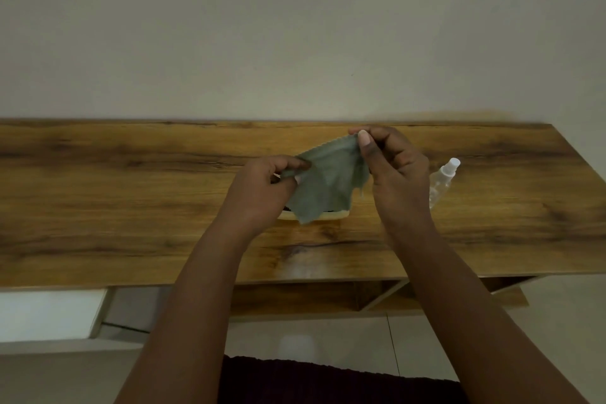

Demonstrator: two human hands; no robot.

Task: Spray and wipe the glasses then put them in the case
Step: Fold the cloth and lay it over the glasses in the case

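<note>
left hand (pixel 262 187) pinches cloth (pixel 331 180) at one edge | right hand (pixel 396 167) pinches its far corner, spreading it flat, probably for wiping | case (pixel 334 215) mid-table (pixel 98 193) beneath cloth; glasses hidden | spray bottle (pixel 442 182) near table's right end

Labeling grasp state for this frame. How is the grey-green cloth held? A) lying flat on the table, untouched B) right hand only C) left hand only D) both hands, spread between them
D: the left hand pinches one edge of the cloth and the right hand pinches its top corner, so it hangs spread between them above the wooden table.
</note>
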